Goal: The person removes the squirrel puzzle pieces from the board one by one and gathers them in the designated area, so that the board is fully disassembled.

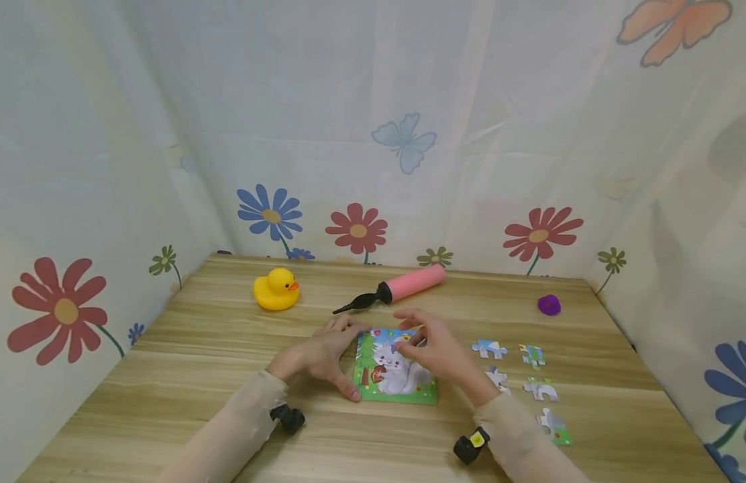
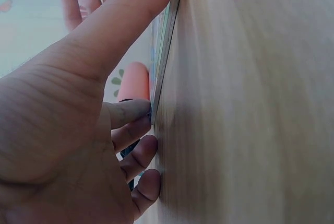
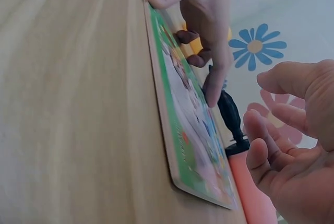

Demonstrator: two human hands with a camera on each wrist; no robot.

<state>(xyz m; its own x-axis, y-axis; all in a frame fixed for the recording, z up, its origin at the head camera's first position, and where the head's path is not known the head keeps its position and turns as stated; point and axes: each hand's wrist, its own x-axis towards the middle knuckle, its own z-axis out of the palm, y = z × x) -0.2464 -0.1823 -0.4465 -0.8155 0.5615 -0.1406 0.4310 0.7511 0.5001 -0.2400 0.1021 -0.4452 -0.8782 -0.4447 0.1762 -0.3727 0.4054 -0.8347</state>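
Observation:
A jigsaw puzzle board [image 1: 397,389] with a white cartoon animal and a green border lies flat on the wooden table. My left hand [image 1: 327,352] spans its left side, thumb at the near corner and index finger at the far one. In the left wrist view the other fingertips [image 2: 150,183] rest on the tabletop. Over the board's right part hovers my right hand [image 1: 436,345]. Its thumb and bent fingers stand apart in the right wrist view, with nothing between them. Several loose puzzle pieces [image 1: 540,388] lie to the right of that hand.
Behind the board lies a pink hand pump [image 1: 415,283] with a black nozzle. A yellow rubber duck [image 1: 277,290] sits at the back left, and a small purple object [image 1: 549,304] at the back right. A flower-printed curtain [image 1: 325,134] surrounds the table.

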